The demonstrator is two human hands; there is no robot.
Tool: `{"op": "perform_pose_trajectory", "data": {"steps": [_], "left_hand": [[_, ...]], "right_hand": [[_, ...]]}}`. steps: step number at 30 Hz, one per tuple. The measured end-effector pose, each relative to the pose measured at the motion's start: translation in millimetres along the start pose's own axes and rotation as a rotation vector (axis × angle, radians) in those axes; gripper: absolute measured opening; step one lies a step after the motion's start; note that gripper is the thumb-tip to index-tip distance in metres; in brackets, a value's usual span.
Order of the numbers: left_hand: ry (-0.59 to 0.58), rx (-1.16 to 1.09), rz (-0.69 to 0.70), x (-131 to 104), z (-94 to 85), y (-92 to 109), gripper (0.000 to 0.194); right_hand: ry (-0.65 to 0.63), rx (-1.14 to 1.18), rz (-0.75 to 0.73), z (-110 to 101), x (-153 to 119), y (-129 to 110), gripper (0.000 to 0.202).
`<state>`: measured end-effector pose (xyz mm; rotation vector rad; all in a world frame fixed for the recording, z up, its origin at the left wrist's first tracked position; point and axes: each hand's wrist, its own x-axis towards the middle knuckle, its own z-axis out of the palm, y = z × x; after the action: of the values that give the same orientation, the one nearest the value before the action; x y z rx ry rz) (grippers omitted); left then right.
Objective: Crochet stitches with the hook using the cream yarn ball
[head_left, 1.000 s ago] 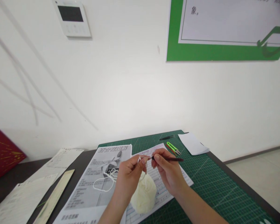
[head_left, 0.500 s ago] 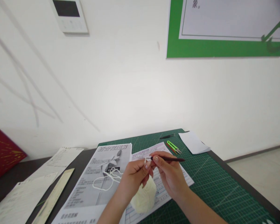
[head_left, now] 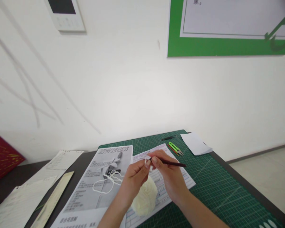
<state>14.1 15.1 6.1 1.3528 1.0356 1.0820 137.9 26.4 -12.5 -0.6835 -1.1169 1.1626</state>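
Note:
My right hand (head_left: pixel 167 174) grips a dark-handled crochet hook (head_left: pixel 174 163), its handle pointing right and its thin tip reaching toward my other hand. Thumb and fingers of my left hand (head_left: pixel 135 177) pinch white yarn (head_left: pixel 146 161) at the hook's tip. The two hands almost meet above a cream ball of yarn (head_left: pixel 144 198), which rests on a lined sheet (head_left: pixel 166 194). A loose loop of white strand (head_left: pixel 102 191) lies left of my left hand on a printed page (head_left: pixel 85 193) with a flower picture.
Green-handled snips (head_left: pixel 174 147), a red stick beside them and a dark tool (head_left: pixel 168 138) lie on the green cutting mat (head_left: pixel 218 186). White paper (head_left: pixel 196 144) is at the mat's back right. On the left are a ruler (head_left: pixel 53 198), written sheets (head_left: pixel 26 196) and a red item (head_left: pixel 4 156).
The view has shifted slightly. The fingers have moved a little around the hook tip, and the hook's handle tilts slightly more downward to the right.

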Motion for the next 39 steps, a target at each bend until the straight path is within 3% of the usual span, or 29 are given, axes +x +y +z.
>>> {"op": "perform_pose_trajectory", "data": {"steps": [5,10,13,18,26,30,39], "left_hand": [[0.01,0.013,-0.005,0.4,-2.0,-2.9,0.044],[-0.008,0.005,-0.023,0.4,-5.9,-5.0,0.045],[-0.027,-0.016,-0.04,0.6,-5.4,-3.9,0.046],[0.001,-0.08,-0.059,-1.6,-2.8,-2.1,0.04],[0.188,-0.152,-0.019,-2.4,-5.3,-2.1,0.03],[0.214,-0.171,-0.021,-0.4,-4.2,-3.9,0.029],[0.243,-0.231,-0.013,-0.3,-5.2,-0.9,0.023]], "right_hand": [[-0.072,0.003,0.144,1.4,0.3,4.2,0.027],[-0.166,-0.207,-0.123,-1.6,0.5,1.1,0.021],[-0.163,-0.215,-0.173,-2.8,0.9,0.7,0.021],[-0.179,-0.043,-0.096,-0.1,-0.4,1.9,0.02],[-0.14,0.038,-0.017,0.1,-0.1,7.0,0.023],[-0.136,0.103,0.1,-1.3,0.0,10.7,0.021],[-0.15,0.261,0.195,5.7,-2.7,8.7,0.027]]}}
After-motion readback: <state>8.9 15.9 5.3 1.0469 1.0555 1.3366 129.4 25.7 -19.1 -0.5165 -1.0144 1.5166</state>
